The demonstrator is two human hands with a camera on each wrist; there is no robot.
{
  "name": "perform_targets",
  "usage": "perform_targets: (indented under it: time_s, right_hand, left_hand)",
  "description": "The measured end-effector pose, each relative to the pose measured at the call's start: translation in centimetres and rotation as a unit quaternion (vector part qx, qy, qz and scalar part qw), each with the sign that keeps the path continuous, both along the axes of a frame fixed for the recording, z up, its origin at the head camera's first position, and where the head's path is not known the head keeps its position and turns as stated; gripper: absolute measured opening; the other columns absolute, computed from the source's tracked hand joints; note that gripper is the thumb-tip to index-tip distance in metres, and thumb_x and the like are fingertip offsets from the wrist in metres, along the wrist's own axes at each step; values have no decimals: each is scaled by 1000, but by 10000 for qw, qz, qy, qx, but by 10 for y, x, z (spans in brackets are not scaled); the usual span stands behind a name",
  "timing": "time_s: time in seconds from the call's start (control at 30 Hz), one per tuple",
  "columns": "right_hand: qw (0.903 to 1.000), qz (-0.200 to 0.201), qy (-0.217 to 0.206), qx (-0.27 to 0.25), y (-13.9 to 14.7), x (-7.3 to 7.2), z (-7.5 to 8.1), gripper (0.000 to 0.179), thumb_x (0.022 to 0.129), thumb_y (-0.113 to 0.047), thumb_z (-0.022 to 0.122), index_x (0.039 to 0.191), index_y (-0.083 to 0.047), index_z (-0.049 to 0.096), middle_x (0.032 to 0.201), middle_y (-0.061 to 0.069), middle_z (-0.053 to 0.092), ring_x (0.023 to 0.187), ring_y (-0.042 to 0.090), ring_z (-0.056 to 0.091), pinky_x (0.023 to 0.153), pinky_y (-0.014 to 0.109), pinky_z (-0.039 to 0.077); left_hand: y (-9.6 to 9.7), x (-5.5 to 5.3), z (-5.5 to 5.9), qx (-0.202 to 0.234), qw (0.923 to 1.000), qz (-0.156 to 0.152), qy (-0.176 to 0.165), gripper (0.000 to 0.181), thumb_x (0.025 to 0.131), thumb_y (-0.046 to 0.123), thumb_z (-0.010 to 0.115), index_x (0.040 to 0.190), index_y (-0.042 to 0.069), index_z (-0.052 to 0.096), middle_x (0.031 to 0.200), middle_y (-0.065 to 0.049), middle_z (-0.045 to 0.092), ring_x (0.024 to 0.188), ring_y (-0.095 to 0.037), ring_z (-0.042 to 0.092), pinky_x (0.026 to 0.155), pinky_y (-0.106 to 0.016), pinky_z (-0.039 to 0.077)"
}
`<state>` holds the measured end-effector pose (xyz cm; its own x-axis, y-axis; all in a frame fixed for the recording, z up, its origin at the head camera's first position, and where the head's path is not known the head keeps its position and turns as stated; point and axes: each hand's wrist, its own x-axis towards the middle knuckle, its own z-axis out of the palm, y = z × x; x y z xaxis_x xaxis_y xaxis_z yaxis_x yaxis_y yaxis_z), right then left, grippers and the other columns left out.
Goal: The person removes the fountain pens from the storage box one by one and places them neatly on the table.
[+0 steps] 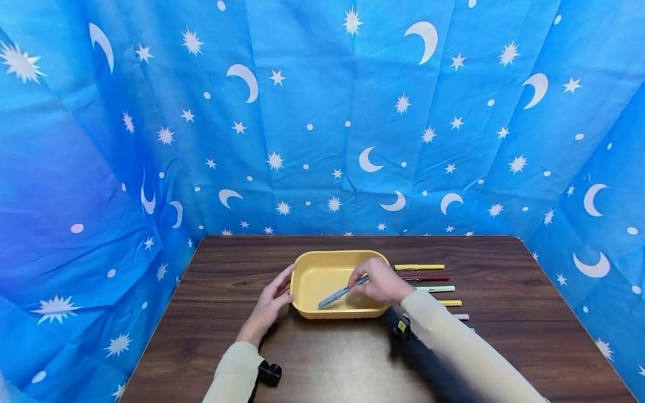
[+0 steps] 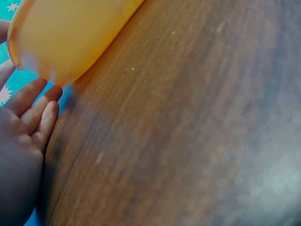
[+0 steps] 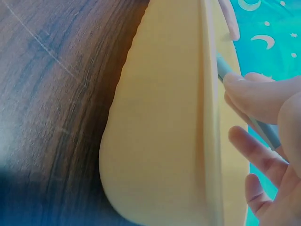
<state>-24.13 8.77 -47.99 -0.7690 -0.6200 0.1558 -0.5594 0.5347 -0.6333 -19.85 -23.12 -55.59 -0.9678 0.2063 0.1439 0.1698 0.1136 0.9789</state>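
A yellow rectangular tub [image 1: 340, 315] stands on the wooden table. My left hand [image 1: 266, 311] rests against its left end, fingers spread and fairly straight; in the left wrist view the fingertips [image 2: 55, 90] lie along the tub's outer wall. Inside the tub's opening, my right hand [image 1: 379, 281] pinches a grey-blue pen [image 1: 332, 298] between thumb and fingers. The pen slants down to the left, its far end low over the tub floor. From the right wrist, the pen [image 3: 268, 133] shows behind the near rim, with the other fingers loosely bent below it.
Right of the tub, several pens lie in a row, partly hidden by my right arm: a yellow pen [image 1: 419, 267], a dark red pen [image 1: 434, 278], a mint pen [image 1: 439, 289], another yellow pen [image 1: 450, 303] and a pale pen [image 1: 461, 317]. A blue star-patterned cloth [image 1: 322, 112] surrounds the table [image 1: 227, 257].
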Motion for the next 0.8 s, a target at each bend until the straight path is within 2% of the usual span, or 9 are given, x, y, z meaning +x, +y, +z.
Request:
perform_targets:
  time_s: [0.13,0.23,0.37,0.47,0.6,0.8]
  right_hand:
    - [9989,-212,-229,-352,9,4,1,5,85,-13,87,85,-17,84,88,-11,78,89,12,70,85,38,58]
    - [9971,-315,-317,-614,16,8,2,9,86,-15,87,94,-16,84,93,-10,79,93,12,71,87,39,59]
    - [9947,-357,-278,-921,28,12,1,15,87,-18,87,101,-16,85,97,-9,80,93,12,71,82,32,58]
    - [9913,-445,-390,-1176,37,16,1,10,88,-19,86,98,-19,86,95,-9,79,91,13,69,79,29,57]
    - [9860,-571,-553,-1469,48,22,1,9,88,-20,86,97,-21,87,95,-8,78,92,16,67,78,29,58]
    - [9815,-831,-660,-1594,64,34,-1,11,87,-26,87,97,-24,87,100,-6,77,98,18,66,82,30,60]
  left_hand:
    - [0,-1,1,-40,10000,43,-25,77,91,-6,58,163,15,40,168,-12,37,153,-34,37,120,-30,37]
    - [-1,-1,0,-97,9999,70,-63,76,92,-4,59,163,17,40,168,-10,37,153,-32,37,123,-41,34]
    - [-1,-1,-2,-127,9998,77,-109,76,93,-3,59,163,19,40,168,-9,37,153,-30,38,120,-29,37]
    - [-1,0,-2,-96,9999,69,-96,77,92,-4,59,163,18,40,168,-9,37,152,-29,38,116,-19,37]
    - [-1,0,-1,-85,9999,51,-49,77,92,-4,58,163,18,40,168,-9,37,152,-29,37,117,-20,37]
    - [0,0,-2,-70,10000,15,-14,76,92,-3,58,164,17,40,169,-10,36,153,-30,37,115,-17,37]
